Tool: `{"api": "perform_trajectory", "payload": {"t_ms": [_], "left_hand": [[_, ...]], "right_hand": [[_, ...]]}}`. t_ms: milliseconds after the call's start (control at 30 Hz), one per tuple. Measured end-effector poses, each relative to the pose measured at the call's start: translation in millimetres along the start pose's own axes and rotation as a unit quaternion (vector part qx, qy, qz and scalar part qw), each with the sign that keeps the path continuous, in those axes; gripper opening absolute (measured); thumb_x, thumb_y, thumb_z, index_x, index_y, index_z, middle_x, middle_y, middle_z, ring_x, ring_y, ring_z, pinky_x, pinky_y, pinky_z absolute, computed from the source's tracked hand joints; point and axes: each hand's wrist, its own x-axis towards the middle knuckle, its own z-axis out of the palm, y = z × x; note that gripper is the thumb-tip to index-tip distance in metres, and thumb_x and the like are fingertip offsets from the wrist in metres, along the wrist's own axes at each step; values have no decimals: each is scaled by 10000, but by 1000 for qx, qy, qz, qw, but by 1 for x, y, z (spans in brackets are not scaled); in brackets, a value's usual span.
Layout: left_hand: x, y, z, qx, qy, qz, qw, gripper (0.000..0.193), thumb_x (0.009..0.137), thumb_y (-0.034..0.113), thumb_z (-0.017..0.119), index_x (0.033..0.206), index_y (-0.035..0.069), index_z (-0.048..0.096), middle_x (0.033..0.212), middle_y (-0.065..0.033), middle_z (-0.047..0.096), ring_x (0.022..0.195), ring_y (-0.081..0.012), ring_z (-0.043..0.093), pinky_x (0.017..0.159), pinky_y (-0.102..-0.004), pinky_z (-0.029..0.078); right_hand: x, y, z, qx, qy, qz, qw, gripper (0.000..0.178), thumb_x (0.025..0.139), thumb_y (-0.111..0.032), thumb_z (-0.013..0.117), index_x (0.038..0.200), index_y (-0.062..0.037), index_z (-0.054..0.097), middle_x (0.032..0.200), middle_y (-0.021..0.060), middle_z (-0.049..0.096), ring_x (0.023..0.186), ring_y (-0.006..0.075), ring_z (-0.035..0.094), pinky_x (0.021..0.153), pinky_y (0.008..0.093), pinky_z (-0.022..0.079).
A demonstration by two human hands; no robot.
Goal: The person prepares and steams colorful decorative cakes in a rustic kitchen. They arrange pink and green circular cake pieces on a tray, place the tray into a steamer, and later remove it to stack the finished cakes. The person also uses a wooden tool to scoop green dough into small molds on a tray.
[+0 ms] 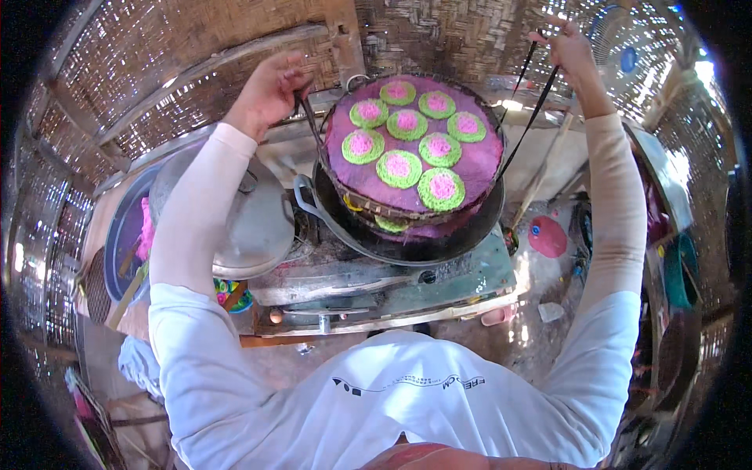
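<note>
A round steaming tray [487, 141] lined in purple sits in a large dark wok [492, 223]. Several round cakes [407, 124] of thin strands, green with pink centres, lie on it. Below its woven rim, part of another green cake shows, so a second layer seems to be underneath. My left hand [270, 90], raised left of the tray, has its fingers curled round a dark strap [315, 125] running down to the tray's side. Higher up on the right, my right hand [570, 53] grips a long black strap [540, 103], pulled taut toward the tray's right side.
The wok rests on a worn stove counter [376, 286]. On its left are a large metal pot with a lid [254, 215] and a wide basin [117, 227] with pink material. A pink-red round object [547, 236] lies at right. Woven bamboo walls [439, 35] close in behind.
</note>
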Motion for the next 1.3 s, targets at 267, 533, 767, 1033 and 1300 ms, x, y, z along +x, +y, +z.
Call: {"api": "perform_trajectory", "payload": {"t_ms": [267, 533, 767, 1033, 1300], "left_hand": [[12, -41, 1, -4, 197, -1, 980, 72, 832, 161, 512, 788, 108, 493, 585, 36, 420, 443, -70, 356, 576, -315, 414], [22, -53, -8, -8, 170, -52, 984, 94, 867, 114, 452, 890, 40, 506, 728, -69, 531, 514, -102, 418, 500, -208, 375], [34, -77, 47, 377, -33, -77, 922, 282, 839, 208, 515, 1042, 19, 564, 962, -69, 583, 911, -173, 517, 792, -297, 422], [57, -238, 52, 829, 177, 240, 472, 365, 778, 206, 486, 1075, 15, 580, 1265, -199, 429, 1158, -345, 398, 979, -449, 276], [-105, -182, 66, 701, 140, 343, 609, 162, 692, 247, 644, 700, 103, 571, 712, -49, 512, 846, -224, 516, 744, -370, 344]], "right_hand": [[64, 91, 30, 12, -144, 70, 987, 395, 732, 20, 401, 1118, -28, 470, 837, 142, 627, 624, 88, 600, 387, 202, 278], [65, 110, 60, -15, -224, 41, 974, 382, 732, 83, 392, 1080, -31, 499, 889, 122, 584, 832, 182, 646, 419, 241, 352], [35, 105, 137, -109, -386, 52, 914, 293, 737, 27, 479, 1022, -11, 539, 795, 129, 606, 758, 209, 642, 521, 323, 464], [7, 88, 277, -478, -447, -260, 710, 155, 703, -77, 532, 828, -27, 607, 864, 192, 609, 829, 363, 590, 708, 439, 468], [-69, 23, 465, -210, -580, -284, 734, 160, 766, -168, 547, 825, -31, 605, 819, 180, 614, 783, 340, 598, 655, 407, 458]]}}
